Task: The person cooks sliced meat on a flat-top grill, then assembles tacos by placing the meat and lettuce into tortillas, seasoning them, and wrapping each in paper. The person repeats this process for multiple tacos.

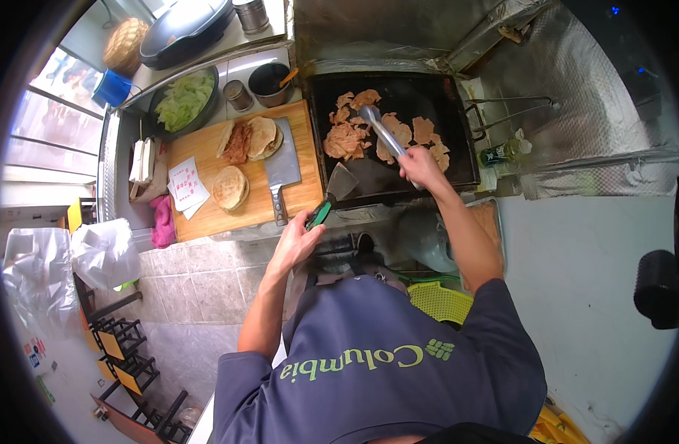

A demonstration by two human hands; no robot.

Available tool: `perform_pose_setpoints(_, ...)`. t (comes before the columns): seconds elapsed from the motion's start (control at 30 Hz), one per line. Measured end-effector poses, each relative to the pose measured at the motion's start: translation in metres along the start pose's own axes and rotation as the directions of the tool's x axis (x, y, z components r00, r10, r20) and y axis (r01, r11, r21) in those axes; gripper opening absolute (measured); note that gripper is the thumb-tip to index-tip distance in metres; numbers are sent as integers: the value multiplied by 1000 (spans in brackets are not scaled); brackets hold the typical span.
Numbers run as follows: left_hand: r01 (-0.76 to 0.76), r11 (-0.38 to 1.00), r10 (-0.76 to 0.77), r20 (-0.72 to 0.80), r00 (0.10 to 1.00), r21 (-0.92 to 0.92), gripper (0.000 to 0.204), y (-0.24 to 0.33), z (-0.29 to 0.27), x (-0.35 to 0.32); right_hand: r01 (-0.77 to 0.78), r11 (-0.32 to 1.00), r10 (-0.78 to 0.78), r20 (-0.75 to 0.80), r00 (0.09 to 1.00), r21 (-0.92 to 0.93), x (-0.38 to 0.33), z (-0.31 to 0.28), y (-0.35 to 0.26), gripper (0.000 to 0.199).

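Note:
My right hand [421,167] grips metal tongs [384,135], whose tips reach down among the meat on the black griddle [428,92]. Thin pieces of browned meat [347,140] lie in a clump at the left of the plate, with flatter slices [424,132] to the right. In my left hand [297,239] is a scraper [342,183] with a green and black handle; its blade rests over the griddle's front left corner. Left of the griddle, a wooden cutting board [206,159] bears a cleaver [283,159], an opened flatbread with meat filling [237,142] and a closed round flatbread [230,189].
A bowl of shredded lettuce [185,101], a metal shaker [238,96] and a sauce pot with an orange-handled utensil [270,81] stand behind the board. Printed paper sleeves [185,185] lie at its left. A green bottle [502,153] is right of the griddle, beside foil-covered walls [591,89].

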State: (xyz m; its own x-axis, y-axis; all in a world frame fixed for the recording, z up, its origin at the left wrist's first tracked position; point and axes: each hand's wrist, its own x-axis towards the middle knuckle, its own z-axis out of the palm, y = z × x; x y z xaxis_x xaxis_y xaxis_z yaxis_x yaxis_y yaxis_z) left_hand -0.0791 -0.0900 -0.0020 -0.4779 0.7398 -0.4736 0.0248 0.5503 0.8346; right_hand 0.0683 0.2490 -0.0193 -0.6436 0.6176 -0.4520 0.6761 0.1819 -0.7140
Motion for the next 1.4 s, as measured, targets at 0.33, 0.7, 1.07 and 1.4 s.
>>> perform_pose_setpoints(0.33,35,998,-37,-36,999,-52,51,0,12,-1,28,999,-29,-27,999,-16,8,-25,-47,26)
perform_pose_setpoints(0.7,10,1000,-10,-9,1000,28,47,14,10,2,60,996,-61,-5,998,-72,-5,11,-10,31)
perform_pose_setpoints(1.07,31,996,-36,-60,998,-88,50,4,9,-3,6,958,-13,-21,1000,-286,3,-27,-6,28)
perform_pose_setpoints(1.4,-217,902,82,-346,935,-374,42,13,14,20,78,986,-91,87,992,147,-50,-29,-26,23)
